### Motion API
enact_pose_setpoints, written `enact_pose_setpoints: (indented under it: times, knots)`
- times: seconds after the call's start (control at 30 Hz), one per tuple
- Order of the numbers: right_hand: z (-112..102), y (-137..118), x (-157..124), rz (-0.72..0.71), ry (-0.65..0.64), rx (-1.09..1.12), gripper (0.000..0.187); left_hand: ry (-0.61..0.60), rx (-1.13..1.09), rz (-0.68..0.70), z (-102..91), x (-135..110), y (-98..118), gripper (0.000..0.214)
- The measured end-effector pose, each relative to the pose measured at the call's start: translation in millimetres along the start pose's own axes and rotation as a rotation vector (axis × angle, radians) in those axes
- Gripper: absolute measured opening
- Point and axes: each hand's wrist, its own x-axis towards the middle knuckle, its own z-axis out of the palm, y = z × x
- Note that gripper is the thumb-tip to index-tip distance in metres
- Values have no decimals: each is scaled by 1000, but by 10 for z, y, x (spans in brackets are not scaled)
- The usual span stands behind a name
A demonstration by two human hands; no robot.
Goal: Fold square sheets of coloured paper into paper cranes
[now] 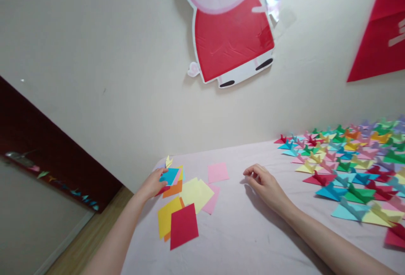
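Note:
My left hand [155, 183] is at the pile of coloured origami paper on the left of the bed or table surface. Its fingers are closed at the left edge of a blue paper square [171, 176], with pink, orange and red sheets beneath. Nearer me lie pale yellow squares [191, 191], a deeper yellow square [167, 216] and a red square [184, 226]. My right hand [260, 181] hovers low over the sheet, fingers curled in and nothing seen in them. A pink square [218, 172] lies between the hands.
Rows of folded paper cranes [344, 161] in many colours cover the right side. A small yellow folded piece [168, 161] stands beyond my left hand. Behind is a wall [126, 76] with a pig cutout [234, 39]; a dark door [47, 148] is at far left.

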Motion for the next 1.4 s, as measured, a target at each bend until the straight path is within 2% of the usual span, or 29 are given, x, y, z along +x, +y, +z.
enact_pose_setpoints:
  times: [0.1, 0.23, 0.4, 0.63, 0.77, 0.97, 1.1, 1.27, 1.4]
  knots:
    - [-9, -16, -5, -7, -11, -7, 12, -15, 45, -10, -31, -60, -169, 67]
    - [-13, -36, -10, -16, -20, -21, 12, -1, 70, -30, 90, -114, -275, 72]
    - [-18, -51, -13, -18, -31, -33, 13, -4, 43, 21, 231, -143, -235, 67]
    - [-16, -54, -25, -15, -28, -34, 15, 36, 39, 121, 229, -159, -98, 53]
    - [-20, -61, -20, -20, -29, -32, 16, 45, 60, 193, 332, -100, 122, 49]
    - [-23, -65, -24, -22, -26, -39, 16, -65, 104, 389, 748, 132, 764, 48]
    - [-21, -53, -24, -22, -29, -40, 16, -146, 170, 405, 937, 356, 1087, 54]
    - [-9, -49, -15, -26, -30, -34, 16, -210, 236, 368, 1033, 502, 1189, 27]
    - [15, -17, -22, -34, -6, -36, 16, -191, 170, 373, 1046, 470, 1223, 14]
